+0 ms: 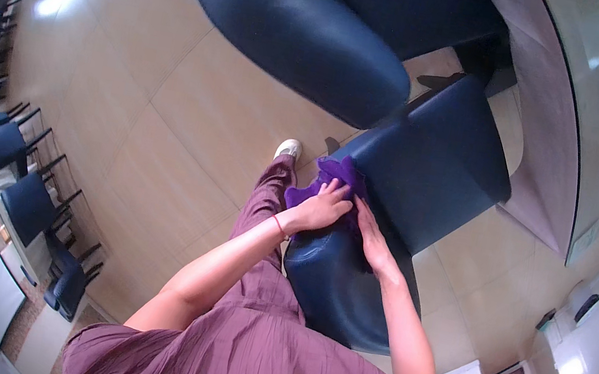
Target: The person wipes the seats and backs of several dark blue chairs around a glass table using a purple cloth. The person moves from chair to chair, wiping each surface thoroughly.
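Cloth: purple rag [334,180], bunched on the top edge of a dark blue padded armchair [408,206], just past picture centre toward 12 o'clock.
Left hand [322,209]: pressed flat on the rag, fingers spread over it and curled at the tips, clamped on the cloth against the upholstery; thin red band at the wrist.
Right hand [372,238]: at 3 o'clock of the left, palm laid open on the chair's arm, fingers apart, gripping nothing, fingertips touching the rag's edge.
Progress: wiping looks under way on the near arm; no telling which parts are already done; seat and far side appear untouched by the rag.
Surroundings: second blue chair [297,18] at 12 o'clock, tiled floor [166,123], row of small chairs [25,195] at 9 o'clock.
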A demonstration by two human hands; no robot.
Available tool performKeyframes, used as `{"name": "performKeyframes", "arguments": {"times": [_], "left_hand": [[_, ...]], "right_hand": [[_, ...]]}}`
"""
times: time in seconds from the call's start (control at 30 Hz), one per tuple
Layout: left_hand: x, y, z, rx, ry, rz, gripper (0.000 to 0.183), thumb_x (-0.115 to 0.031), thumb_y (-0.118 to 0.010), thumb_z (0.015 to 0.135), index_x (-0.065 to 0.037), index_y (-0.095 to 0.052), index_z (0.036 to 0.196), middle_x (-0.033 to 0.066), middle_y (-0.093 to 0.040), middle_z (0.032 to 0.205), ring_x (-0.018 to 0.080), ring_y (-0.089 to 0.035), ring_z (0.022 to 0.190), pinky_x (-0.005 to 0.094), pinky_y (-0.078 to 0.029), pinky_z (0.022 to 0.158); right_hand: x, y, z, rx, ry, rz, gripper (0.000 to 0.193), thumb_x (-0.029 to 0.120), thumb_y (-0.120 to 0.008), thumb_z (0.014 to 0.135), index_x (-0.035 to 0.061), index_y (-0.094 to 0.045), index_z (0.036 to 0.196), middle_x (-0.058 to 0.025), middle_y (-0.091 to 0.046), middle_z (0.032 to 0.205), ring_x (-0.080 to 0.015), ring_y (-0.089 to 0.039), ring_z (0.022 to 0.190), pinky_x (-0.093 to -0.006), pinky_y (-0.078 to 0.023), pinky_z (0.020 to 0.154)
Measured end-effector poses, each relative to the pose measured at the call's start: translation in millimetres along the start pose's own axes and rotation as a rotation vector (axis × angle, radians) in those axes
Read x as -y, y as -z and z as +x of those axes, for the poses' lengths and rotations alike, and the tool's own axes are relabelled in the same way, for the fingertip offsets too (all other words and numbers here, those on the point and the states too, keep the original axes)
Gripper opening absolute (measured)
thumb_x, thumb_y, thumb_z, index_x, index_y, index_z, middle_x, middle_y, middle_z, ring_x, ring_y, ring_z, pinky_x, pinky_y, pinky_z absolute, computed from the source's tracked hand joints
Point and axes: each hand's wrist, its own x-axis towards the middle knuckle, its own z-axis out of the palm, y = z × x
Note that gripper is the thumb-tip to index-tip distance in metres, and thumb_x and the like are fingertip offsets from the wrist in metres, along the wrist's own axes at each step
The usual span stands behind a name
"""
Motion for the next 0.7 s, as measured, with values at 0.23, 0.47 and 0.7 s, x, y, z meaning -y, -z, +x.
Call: {"name": "performKeyframes", "arguments": {"times": [0.23, 0.47, 0.7], "left_hand": [[72, -8, 72, -0.244, -0.019, -0.178, 0.051, -0.036, -0.045, 0.106, -0.004, -0.047, 0.146, 0.0191, -0.042, 0.153, 0.0295, -0.025, 0.150, 0.0404, -0.016, 0.123], [7, 34, 17, -0.148, 0.407, -0.427, 0.074, -0.054, -0.046, 0.102, -0.004, -0.033, 0.155, 0.0208, -0.033, 0.159, 0.0307, -0.030, 0.149, 0.0367, -0.026, 0.120], [-30, 103, -19, 0.163, 0.167, 0.358, 0.045, -0.028, -0.063, 0.097, -0.006, -0.058, 0.136, 0.0182, -0.069, 0.117, 0.0285, -0.067, 0.109, 0.0378, -0.051, 0.095]], "right_hand": [[-70, 0, 36, -0.336, -0.053, 0.009, 0.058, 0.040, -0.053, 0.102, 0.0064, -0.045, 0.148, -0.0177, -0.042, 0.155, -0.0304, -0.040, 0.144, -0.0366, -0.029, 0.119], [-72, 23, 6, -0.135, 0.108, -0.068, 0.051, 0.037, -0.066, 0.095, 0.0100, -0.057, 0.138, -0.0154, -0.050, 0.150, -0.0301, -0.045, 0.140, -0.0371, -0.036, 0.114], [-63, 79, -31, -0.231, 0.058, 0.069, 0.021, 0.014, -0.065, 0.092, 0.0037, -0.066, 0.111, -0.0113, -0.071, 0.106, -0.0248, -0.067, 0.099, -0.0356, -0.051, 0.088]]}}
